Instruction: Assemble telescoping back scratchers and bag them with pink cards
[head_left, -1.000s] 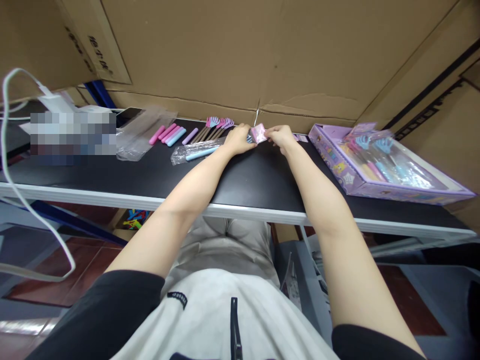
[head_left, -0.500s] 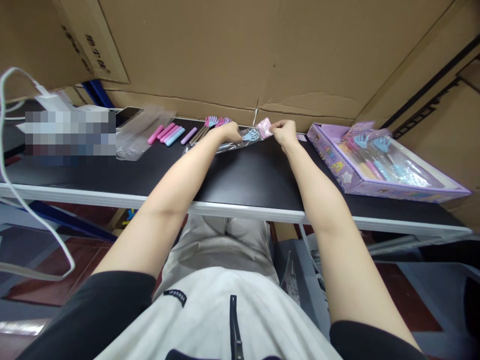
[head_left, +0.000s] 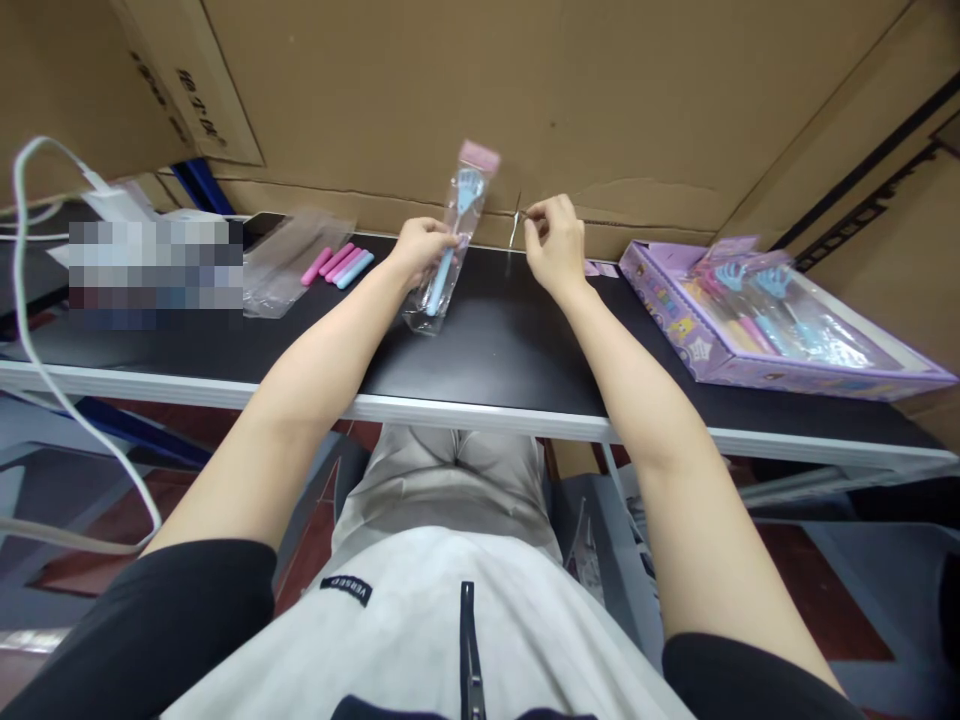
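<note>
My left hand (head_left: 425,250) is closed around the side of a clear plastic sleeve, which holds a light-blue back scratcher (head_left: 442,268) with a hand-shaped head. The sleeve is tilted up off the table, its pink header card (head_left: 479,155) at the top and its lower end near the tabletop. My right hand (head_left: 556,240) is raised to the right of it, apart from the sleeve. Its fingers are curled, with a gap between thumb and forefinger, and I see nothing held there. Left of my left hand lie several pink and light-blue handles (head_left: 337,266).
A purple display box (head_left: 750,368) with packaged back scratchers (head_left: 772,290) stands at the right. Flat clear bags (head_left: 281,270) lie at the left, near a white cable (head_left: 19,290). Small pink cards (head_left: 600,269) lie by the cardboard wall (head_left: 600,110) behind the black table (head_left: 495,370).
The bagged back scratcher has been lifted from lying low to a steep tilt in my left hand. My right hand has let go of its header card. The loose scratchers behind my left hand are now hidden.
</note>
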